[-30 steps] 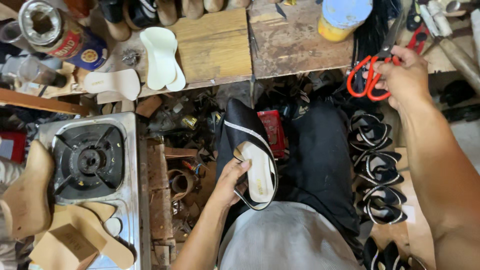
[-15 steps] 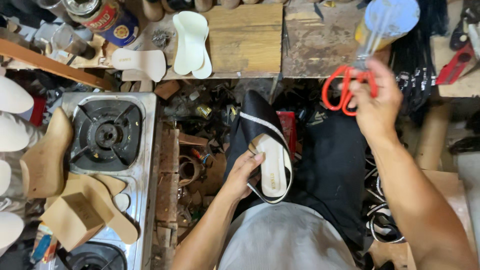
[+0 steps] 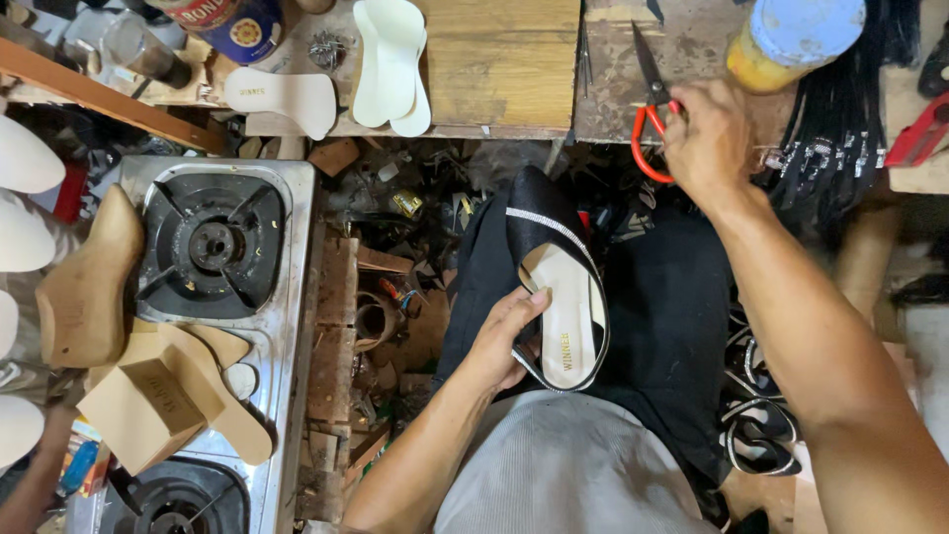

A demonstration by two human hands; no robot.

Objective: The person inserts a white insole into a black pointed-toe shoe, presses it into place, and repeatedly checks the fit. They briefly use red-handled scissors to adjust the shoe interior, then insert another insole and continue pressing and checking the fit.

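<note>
Left hand [image 3: 502, 341]: forearm rises from the lower middle of the view; fingers curled around the near edge of a black shoe [image 3: 556, 277], thumb lying on its pale insole. Shoe rests on the lap over dark trousers, pointed toe aimed at the tabletop [image 3: 514, 69], a thin glittering band crossing its upper.

Right hand [image 3: 704, 133]: arm stretched forward from the lower right; hand closed on the red handles of scissors [image 3: 650, 109], dark blades pointing away along the tabletop.

Tabletop, wooden, worn:
- Yellow jar with a pale blue lid [image 3: 791, 40], just beyond the right hand.
- Round tin [image 3: 222, 22], blue and red label with a yellow emblem, far left edge.
- Two cream insoles [image 3: 390, 61], stacked, beside a bare wooden block.
- One cream insole [image 3: 282, 99], lying flat, small dark print at its heel.
- Red flat object [image 3: 919, 133], far right, kind unclear.

Left of the lap:
- Steel gas stove [image 3: 213, 247], two black burners.
- Wooden shoe form [image 3: 89, 282], resting against the stove's left edge.
- Tan cardboard cutouts [image 3: 168, 391], heaped on the stove, one stamped with dark print.

Right of the lap:
- Black strappy sandal uppers [image 3: 756, 425], piled on the floor.
</note>
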